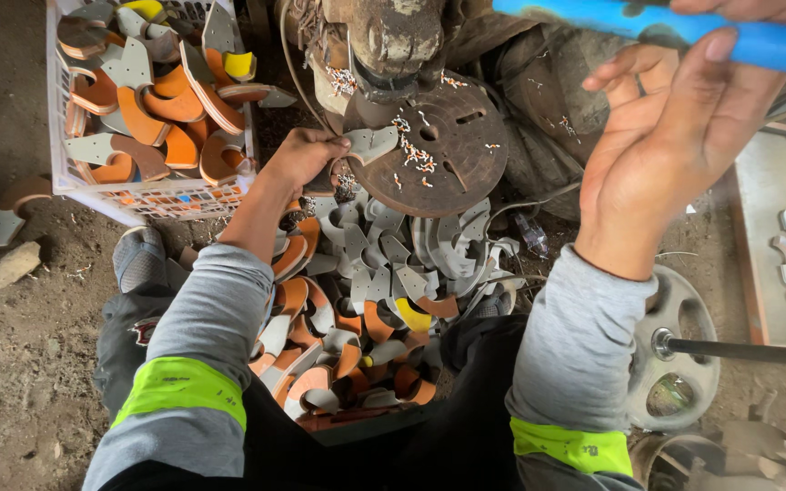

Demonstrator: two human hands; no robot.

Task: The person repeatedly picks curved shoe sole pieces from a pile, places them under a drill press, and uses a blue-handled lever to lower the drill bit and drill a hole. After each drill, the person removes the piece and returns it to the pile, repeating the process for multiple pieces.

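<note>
My left hand (304, 156) grips a grey curved sole-shaped piece (370, 143) and holds it on the round rusty metal plate (452, 159) of a press, under its worn ram head (396, 41). My right hand (675, 136) is raised at the upper right, fingers curled around a blue lever handle (684, 27). Small white and orange punched bits lie scattered on the plate. Below the plate a heap of grey, orange and yellow curved pieces (366, 309) fills a box between my knees.
A white plastic crate (152, 195) at the upper left holds several more grey and orange pieces. A grey board (766, 236) with a few pieces is at the right. A metal handwheel (675, 350) on a rod sits lower right. Dirt floor at left, with one loose piece (11, 214).
</note>
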